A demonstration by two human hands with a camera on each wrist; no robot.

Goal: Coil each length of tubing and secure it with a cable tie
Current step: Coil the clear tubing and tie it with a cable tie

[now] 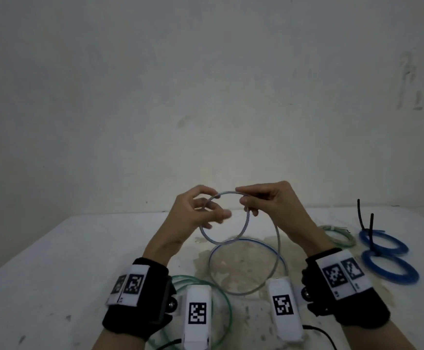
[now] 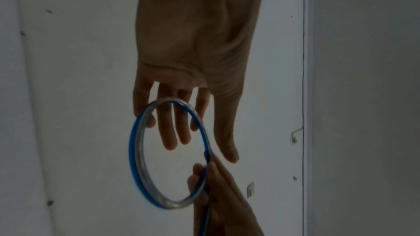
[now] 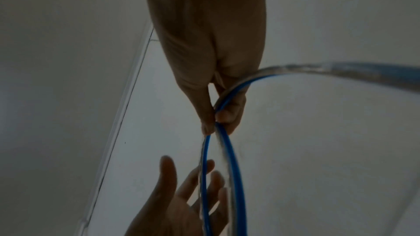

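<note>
Above the white table [image 1: 54, 261] I hold a clear tubing with a blue stripe [image 1: 227, 192], bent into a small loop in the air. My right hand [image 1: 264, 200] pinches the tubing at the loop's upper right, where the turns cross. My left hand [image 1: 206, 210] is at the loop's left side with its fingers straight and spread, not curled round the tube. From my right hand the rest of the tubing hangs down and lies in a wider ring [image 1: 279, 238] on the table. The left wrist view shows the loop [image 2: 134, 150] in front of my left fingers [image 2: 179, 128]. The right wrist view shows the pinch [image 3: 218, 114].
A loose green tubing [image 1: 221, 299] lies on the table near my left wrist. At the right lie a pale green coil [image 1: 337, 236] and two blue coils [image 1: 385, 242], with black cable ties [image 1: 361, 215] sticking up. A wall stands right behind the table.
</note>
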